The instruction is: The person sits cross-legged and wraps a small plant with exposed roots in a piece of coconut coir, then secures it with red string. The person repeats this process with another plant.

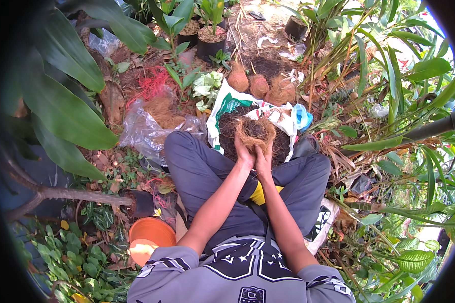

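Observation:
A nest-like bowl of brown coconut fibre (254, 132), with dark soil inside, rests between my two hands. My left hand (243, 152) cups its near left side; my right hand (264, 153) supports the near right side, the wrists close together. Most fingertips are hidden beneath the fibre. Below it lies an opened white and green plastic sack (214, 127) holding dark soil (229, 140). Beyond the sack sit several fibre-wrapped balls (238, 80). A clear plastic bag (132, 130) with loose coconut fibre (163, 113) lies to the left.
Red-pink twine (153, 85) lies tangled at the upper left. Black potted plants (211, 45) stand at the far side. An orange plastic pot (151, 235) is near my left elbow. Large leaves (68, 110) overhang the left; dense foliage (413, 151) borders the right. A blue plastic bag (302, 116) touches the sack.

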The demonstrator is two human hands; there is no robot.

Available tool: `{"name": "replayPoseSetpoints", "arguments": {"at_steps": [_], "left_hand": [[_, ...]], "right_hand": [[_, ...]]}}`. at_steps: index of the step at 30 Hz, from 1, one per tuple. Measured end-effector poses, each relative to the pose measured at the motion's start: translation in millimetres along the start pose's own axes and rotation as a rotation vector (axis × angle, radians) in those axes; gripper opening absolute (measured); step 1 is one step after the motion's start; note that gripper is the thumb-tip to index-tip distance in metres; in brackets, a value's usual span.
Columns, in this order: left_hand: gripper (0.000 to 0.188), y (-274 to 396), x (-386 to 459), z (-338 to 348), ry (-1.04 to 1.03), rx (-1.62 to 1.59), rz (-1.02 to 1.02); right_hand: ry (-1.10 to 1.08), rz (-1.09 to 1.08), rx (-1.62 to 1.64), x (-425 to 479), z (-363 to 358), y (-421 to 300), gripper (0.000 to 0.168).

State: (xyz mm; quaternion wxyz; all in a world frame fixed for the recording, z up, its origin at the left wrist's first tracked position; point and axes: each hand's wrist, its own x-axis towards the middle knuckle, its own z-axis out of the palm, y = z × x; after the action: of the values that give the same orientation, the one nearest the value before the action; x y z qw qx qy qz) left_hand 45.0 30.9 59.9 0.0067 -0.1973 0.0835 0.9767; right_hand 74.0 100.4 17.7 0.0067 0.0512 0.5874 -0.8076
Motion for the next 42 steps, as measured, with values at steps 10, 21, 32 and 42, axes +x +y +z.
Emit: {"name": "replayPoseSetpoints", "arguments": {"at_steps": [10, 21, 32, 42], "left_hand": [[0.053, -9, 12, -21, -0.214, -0.03, -0.168], [0.048, -21, 6, -31, -0.26, 0.531, 0.181], [0.062, 12, -2, 1, -0.299, 0.806, -0.145], [0.057, 40, 3, 0, -0.42, 0.907, -0.286]], "right_hand": [[0.207, -0.276, -0.06, -2, 17, -35, 0.067], [0.275, -0.175, 0.116, 2, 12, -60, 0.061], [0.194, -0.122, -0.037, 11, -12, -68, 0.058], [-0.063, -0.039, -0.179, 10, -20, -73, 0.051]]}}
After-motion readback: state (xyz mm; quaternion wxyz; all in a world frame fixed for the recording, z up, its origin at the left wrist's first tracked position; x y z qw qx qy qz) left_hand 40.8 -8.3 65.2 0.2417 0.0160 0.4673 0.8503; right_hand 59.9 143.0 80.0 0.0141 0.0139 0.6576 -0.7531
